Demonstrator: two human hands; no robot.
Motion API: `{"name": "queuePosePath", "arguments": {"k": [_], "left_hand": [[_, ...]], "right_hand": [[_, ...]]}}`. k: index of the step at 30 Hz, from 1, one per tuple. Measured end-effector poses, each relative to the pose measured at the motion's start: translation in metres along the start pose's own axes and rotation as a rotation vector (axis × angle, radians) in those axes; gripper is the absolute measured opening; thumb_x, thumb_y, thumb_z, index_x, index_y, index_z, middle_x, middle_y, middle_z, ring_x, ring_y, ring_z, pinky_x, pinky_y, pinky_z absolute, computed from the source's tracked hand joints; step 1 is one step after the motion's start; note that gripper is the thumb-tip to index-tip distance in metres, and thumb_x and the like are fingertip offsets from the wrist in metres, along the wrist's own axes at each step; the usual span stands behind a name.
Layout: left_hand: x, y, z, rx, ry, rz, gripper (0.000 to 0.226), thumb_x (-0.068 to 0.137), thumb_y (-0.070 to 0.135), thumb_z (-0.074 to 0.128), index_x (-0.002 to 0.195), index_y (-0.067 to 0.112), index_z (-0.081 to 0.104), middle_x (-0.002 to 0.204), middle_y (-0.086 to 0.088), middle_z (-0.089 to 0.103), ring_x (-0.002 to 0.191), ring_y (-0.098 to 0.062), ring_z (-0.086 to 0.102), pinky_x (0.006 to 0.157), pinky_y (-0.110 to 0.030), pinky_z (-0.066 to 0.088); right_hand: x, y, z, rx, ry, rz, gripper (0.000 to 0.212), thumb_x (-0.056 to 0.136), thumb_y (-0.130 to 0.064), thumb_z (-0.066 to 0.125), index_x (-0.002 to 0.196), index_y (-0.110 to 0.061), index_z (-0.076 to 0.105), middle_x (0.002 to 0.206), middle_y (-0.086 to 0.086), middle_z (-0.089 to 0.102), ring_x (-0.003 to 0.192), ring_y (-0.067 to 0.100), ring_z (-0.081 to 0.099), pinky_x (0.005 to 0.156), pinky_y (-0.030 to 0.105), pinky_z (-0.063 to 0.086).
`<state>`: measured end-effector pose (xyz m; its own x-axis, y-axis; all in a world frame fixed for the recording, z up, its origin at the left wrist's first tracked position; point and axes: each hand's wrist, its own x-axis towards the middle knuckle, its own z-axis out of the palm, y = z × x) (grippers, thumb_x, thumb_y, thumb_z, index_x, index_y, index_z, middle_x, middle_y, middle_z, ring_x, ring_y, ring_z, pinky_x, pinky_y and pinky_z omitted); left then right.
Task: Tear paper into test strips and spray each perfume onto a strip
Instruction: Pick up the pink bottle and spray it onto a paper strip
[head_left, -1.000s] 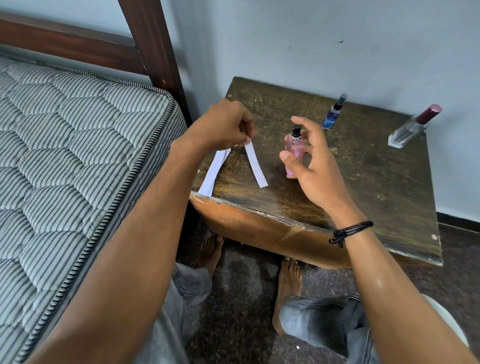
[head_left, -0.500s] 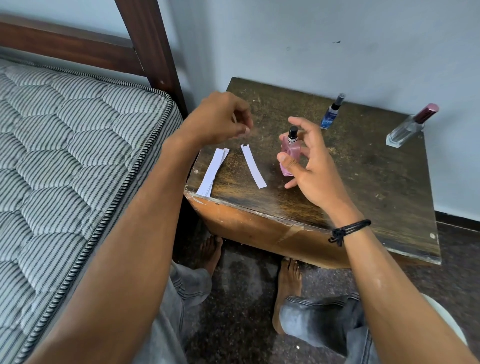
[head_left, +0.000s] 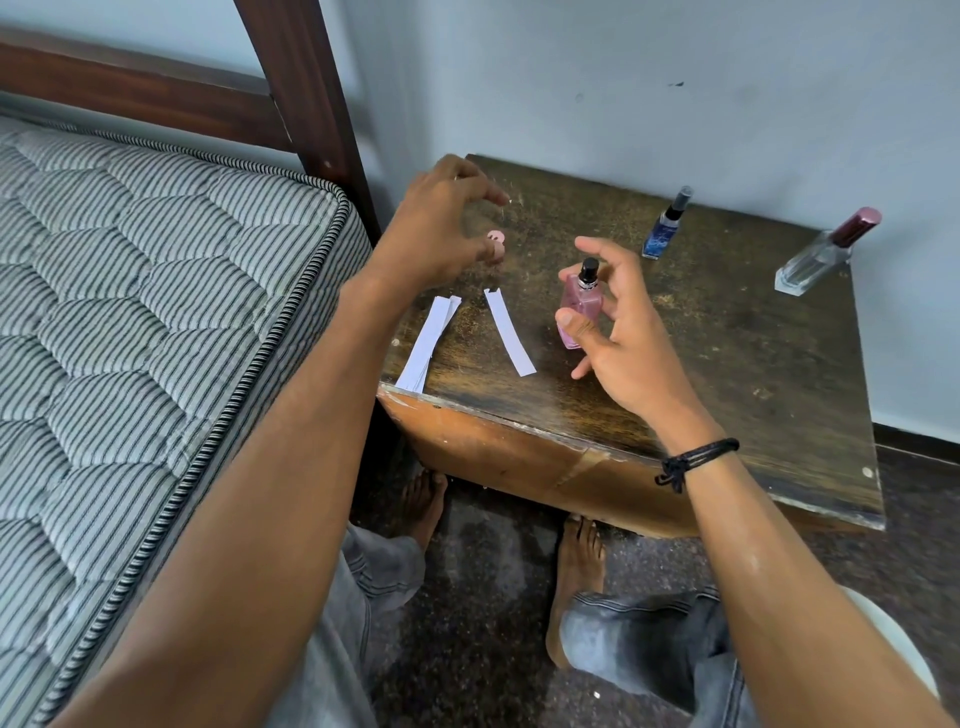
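Fingers of the right hand grip the pink perfume bottle on the table; left hand hangs spread, empty, above a paper strip.

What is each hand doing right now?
Left hand: open, fingers curled above a small pink cap, not gripping it.
Right hand: holding the pink glass perfume bottle.

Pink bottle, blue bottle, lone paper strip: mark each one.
pink bottle (head_left: 577, 306), head view, glass body below the black nozzle.
blue bottle (head_left: 661, 236), head view, blue body.
lone paper strip (head_left: 509, 332), head view, middle of the strip.
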<state>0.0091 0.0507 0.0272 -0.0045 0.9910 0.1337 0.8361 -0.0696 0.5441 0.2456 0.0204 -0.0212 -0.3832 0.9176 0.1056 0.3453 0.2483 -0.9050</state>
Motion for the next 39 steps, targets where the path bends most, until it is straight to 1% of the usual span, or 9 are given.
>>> {"name": "queuePosePath", "arguments": {"k": [13, 19, 21, 24, 27, 29, 31, 34, 39], "left_hand": [[0.001, 0.006, 0.017, 0.036, -0.067, -0.088, 0.027, 0.082, 0.013, 0.075, 0.106, 0.025, 0.075, 0.114, 0.003, 0.064, 0.097, -0.015, 0.064, 0.084, -0.029, 0.047], [0.0, 0.009, 0.017, 0.024, -0.027, -0.088, 0.02, 0.083, 0.011, 0.073, 0.098, 0.024, 0.076, 0.105, 0.005, 0.067, 0.093, -0.014, 0.066, 0.088, -0.034, 0.052], [0.0, 0.011, 0.016, -0.012, -0.001, -0.085, 0.019, 0.084, 0.011, 0.071, 0.098, 0.024, 0.075, 0.1, 0.007, 0.07, 0.091, -0.01, 0.068, 0.089, -0.033, 0.054], [0.0, 0.018, 0.009, -0.209, 0.053, -0.083, 0.018, 0.084, 0.01, 0.07, 0.097, 0.021, 0.076, 0.085, 0.008, 0.076, 0.079, 0.005, 0.069, 0.082, -0.023, 0.056], [-0.002, 0.029, 0.001, -0.538, 0.089, -0.028, 0.02, 0.083, 0.008, 0.075, 0.102, 0.009, 0.075, 0.089, -0.005, 0.078, 0.084, -0.01, 0.074, 0.08, -0.025, 0.056], [-0.004, 0.035, 0.0, -0.679, 0.096, 0.014, 0.023, 0.083, 0.008, 0.077, 0.106, 0.005, 0.074, 0.095, -0.01, 0.076, 0.087, -0.017, 0.072, 0.084, -0.032, 0.057], [-0.007, 0.041, 0.001, -0.75, 0.079, 0.049, 0.024, 0.084, 0.008, 0.077, 0.107, 0.003, 0.073, 0.099, -0.015, 0.075, 0.091, -0.025, 0.071, 0.087, -0.038, 0.057], [-0.011, 0.051, 0.005, -0.771, 0.025, 0.146, 0.022, 0.085, 0.007, 0.077, 0.105, 0.002, 0.073, 0.105, -0.019, 0.072, 0.095, -0.037, 0.069, 0.087, -0.043, 0.056], [-0.015, 0.055, 0.011, -0.756, -0.078, 0.233, 0.025, 0.086, 0.002, 0.074, 0.111, 0.0, 0.073, 0.103, -0.01, 0.068, 0.09, -0.02, 0.064, 0.085, -0.037, 0.053]], "right_hand": [[-0.001, -0.002, -0.007, 0.007, -0.045, 0.047, 0.068, 0.099, -0.008, 0.064, 0.145, -0.048, 0.033, 0.138, -0.006, 0.053, 0.1, 0.021, 0.069, 0.054, 0.028, 0.06], [-0.002, -0.005, -0.009, -0.008, -0.045, 0.049, 0.068, 0.097, -0.008, 0.068, 0.145, -0.044, 0.035, 0.139, -0.017, 0.056, 0.101, 0.018, 0.069, 0.056, 0.026, 0.06], [-0.003, -0.003, -0.01, -0.042, -0.034, 0.056, 0.069, 0.096, -0.013, 0.071, 0.145, -0.044, 0.035, 0.139, -0.016, 0.057, 0.102, 0.018, 0.07, 0.061, 0.032, 0.063], [-0.003, -0.003, -0.01, -0.119, -0.012, 0.095, 0.072, 0.091, -0.024, 0.078, 0.142, -0.05, 0.036, 0.14, -0.011, 0.052, 0.123, 0.013, 0.06, 0.085, 0.05, 0.062], [-0.003, -0.001, -0.012, -0.178, 0.018, 0.108, 0.071, 0.085, -0.031, 0.084, 0.14, -0.047, 0.042, 0.131, -0.014, 0.054, 0.121, 0.004, 0.056, 0.094, 0.025, 0.047], [-0.003, -0.002, -0.012, -0.212, 0.026, 0.12, 0.066, 0.084, -0.031, 0.085, 0.137, -0.042, 0.048, 0.129, -0.015, 0.062, 0.111, -0.005, 0.058, 0.087, 0.008, 0.034], [-0.003, -0.003, -0.013, -0.228, 0.025, 0.131, 0.058, 0.083, -0.032, 0.085, 0.133, -0.037, 0.054, 0.12, -0.02, 0.065, 0.1, -0.019, 0.056, 0.081, 0.003, 0.033], [-0.003, -0.004, -0.014, -0.242, 0.022, 0.153, 0.051, 0.084, -0.034, 0.084, 0.129, -0.032, 0.061, 0.108, -0.021, 0.069, 0.095, -0.022, 0.056, 0.08, 0.007, 0.034], [-0.003, -0.008, -0.015, -0.219, 0.008, 0.157, 0.05, 0.085, -0.031, 0.084, 0.131, -0.029, 0.063, 0.109, -0.013, 0.074, 0.101, -0.001, 0.066, 0.092, 0.028, 0.048]]}}
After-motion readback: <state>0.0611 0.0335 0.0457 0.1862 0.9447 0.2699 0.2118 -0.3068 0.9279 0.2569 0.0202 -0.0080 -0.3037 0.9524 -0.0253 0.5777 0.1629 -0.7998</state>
